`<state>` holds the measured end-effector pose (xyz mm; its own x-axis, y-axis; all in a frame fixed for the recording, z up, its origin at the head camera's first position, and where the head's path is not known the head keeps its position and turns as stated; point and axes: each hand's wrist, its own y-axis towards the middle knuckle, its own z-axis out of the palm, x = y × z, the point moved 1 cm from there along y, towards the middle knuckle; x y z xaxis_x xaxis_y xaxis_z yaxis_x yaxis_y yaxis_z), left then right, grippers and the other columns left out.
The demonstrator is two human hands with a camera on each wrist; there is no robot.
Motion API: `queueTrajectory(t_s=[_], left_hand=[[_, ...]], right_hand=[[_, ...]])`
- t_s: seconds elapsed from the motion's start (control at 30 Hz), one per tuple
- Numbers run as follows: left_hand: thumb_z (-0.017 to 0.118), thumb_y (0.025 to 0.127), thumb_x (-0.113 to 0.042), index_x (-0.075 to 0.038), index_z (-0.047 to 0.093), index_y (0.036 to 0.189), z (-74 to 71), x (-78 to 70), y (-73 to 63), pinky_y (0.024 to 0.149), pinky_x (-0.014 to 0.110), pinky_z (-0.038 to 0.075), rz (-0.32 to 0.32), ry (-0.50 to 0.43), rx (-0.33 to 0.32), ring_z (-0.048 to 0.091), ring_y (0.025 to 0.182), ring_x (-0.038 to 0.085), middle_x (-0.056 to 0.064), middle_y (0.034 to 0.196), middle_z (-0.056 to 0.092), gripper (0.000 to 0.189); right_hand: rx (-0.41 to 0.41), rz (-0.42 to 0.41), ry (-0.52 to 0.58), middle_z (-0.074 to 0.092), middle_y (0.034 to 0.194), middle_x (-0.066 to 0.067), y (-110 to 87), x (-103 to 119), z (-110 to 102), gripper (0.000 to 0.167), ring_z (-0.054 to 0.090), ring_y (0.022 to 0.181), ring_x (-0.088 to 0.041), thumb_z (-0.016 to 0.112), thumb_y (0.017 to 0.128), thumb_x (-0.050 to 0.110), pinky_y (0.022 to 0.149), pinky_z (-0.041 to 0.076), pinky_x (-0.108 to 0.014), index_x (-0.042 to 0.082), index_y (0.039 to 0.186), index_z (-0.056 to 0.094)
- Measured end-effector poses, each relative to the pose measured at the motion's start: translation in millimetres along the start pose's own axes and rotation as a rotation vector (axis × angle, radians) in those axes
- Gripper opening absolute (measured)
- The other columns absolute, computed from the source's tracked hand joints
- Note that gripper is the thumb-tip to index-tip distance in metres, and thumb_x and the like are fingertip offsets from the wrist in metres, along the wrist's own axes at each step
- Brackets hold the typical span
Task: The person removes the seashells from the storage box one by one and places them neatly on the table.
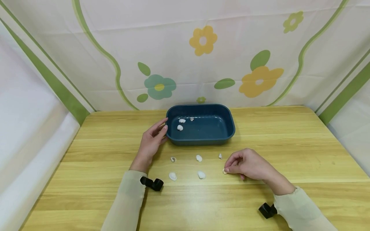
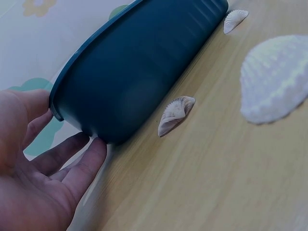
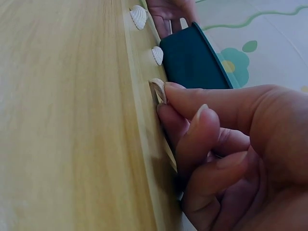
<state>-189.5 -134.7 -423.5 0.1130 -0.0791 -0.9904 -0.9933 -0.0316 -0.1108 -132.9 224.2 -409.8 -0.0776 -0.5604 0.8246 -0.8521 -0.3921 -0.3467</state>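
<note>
At the left end of a dark blue basin (image 1: 199, 141), my left hand (image 1: 151, 139) touches the rim with the thumb, its rather straight fingers resting against the outer wall. My right hand (image 1: 250, 165) pinches a small pale seashell (image 3: 158, 89) between thumb and forefinger, low over the wooden table, right of the other shells. Two white seashells (image 1: 180, 127) and a tiny shell (image 1: 192, 119) lie inside the basin, toward its left. In front of it are several loose shells: a brownish one (image 1: 173, 159), white ones (image 1: 201, 175), (image 1: 172, 176), (image 1: 198, 158) and a small pointed one (image 1: 220, 156).
The wooden table (image 1: 95, 179) runs back to a white cloth (image 1: 179, 41) printed with flowers, close behind the basin. More cloth hangs at both sides. Each wrist wears a small black camera, such as the left one (image 1: 152, 183).
</note>
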Motion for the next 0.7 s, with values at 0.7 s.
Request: queueTrajectory(t_s=[0.7], left_hand=[[0.06, 0.112, -0.03, -0.033, 0.063, 0.152, -0.3, 1.7, 1.1, 0.113, 0.042, 0.057, -0.01, -0.005, -0.004, 0.061, 0.141, 0.026, 0.007, 0.156, 0.058, 0.04]], right_hand=[[0.036, -0.008, 0.02, 0.076, 0.082, -0.006, 1.5, -4.5, -4.0, 0.017, 0.055, 0.048, -0.012, 0.087, 0.093, 0.022, 0.045, 0.047, -0.024, 0.008, 0.098, 0.08]])
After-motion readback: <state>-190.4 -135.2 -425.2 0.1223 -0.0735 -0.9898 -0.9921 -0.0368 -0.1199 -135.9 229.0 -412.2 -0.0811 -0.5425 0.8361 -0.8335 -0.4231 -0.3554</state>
